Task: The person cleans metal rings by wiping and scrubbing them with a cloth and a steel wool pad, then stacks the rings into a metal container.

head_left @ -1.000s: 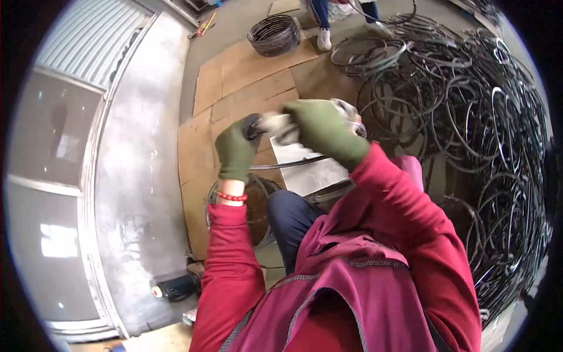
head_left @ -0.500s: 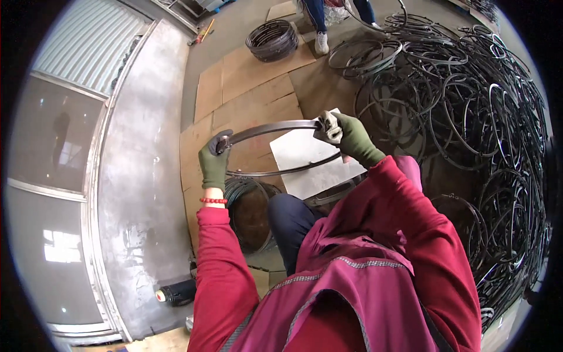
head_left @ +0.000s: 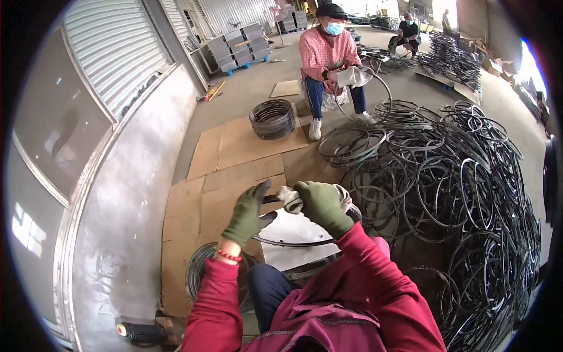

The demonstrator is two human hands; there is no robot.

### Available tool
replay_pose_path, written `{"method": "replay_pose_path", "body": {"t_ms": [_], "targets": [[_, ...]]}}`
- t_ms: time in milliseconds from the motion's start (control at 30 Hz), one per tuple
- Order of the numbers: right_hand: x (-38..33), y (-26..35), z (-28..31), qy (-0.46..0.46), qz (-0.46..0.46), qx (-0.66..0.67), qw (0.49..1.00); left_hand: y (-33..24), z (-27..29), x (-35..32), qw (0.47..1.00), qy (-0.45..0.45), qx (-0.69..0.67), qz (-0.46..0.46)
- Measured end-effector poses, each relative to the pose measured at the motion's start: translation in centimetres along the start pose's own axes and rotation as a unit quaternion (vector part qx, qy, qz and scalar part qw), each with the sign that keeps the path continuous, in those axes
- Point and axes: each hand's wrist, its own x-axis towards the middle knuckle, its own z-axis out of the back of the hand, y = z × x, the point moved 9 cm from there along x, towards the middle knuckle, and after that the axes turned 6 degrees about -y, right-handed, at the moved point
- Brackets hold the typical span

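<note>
Even, soft daylight fills the scene, with blown-out glare at the upper right of the frame. Shadows are faint. Fisheye distortion bends straight edges, black vignette rings the corners, and focus stays fairly sharp throughout.

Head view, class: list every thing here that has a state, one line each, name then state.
Left hand: gloved, gripping the ring.
Right hand: gloved, closed on the cloth.
Cloth: crumpled, pressed on the ring.
Ring: held up over the lap.
Loose rings: tangled heap on the floor.
Stacked rings: neat pile.
Cardboard: laid flat.
</note>
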Motion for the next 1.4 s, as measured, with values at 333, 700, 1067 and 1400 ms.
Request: {"method": "replay_pose_path", "body": {"t_ms": [333, 700, 1067, 1400], "targets": [[-1.6, -10.9, 6.7, -0.184, -0.199, 0.493, 0.827, 3.8, -1.1, -1.6, 0.987, -0.051, -0.022, 0.148], [-2.6, -3.9, -0.4, -0.020, -0.099, 0.088, 0.991, 3.2, 1.1, -2.5, 0.986, -0.070, -0.013, 0.148], [1.1, 4.6, -3.0, 0.038, 0.004, -0.008, 0.999, 2.5, -0.3, -1.1, 0.990, -0.009, 0.040, 0.136], [-6.3, -7.3, -4.5, 0.031, -0.256, 0.442, 0.859, 7.9, 2.1, -5.9, 0.967, -0.038, 0.031, 0.250]]}}
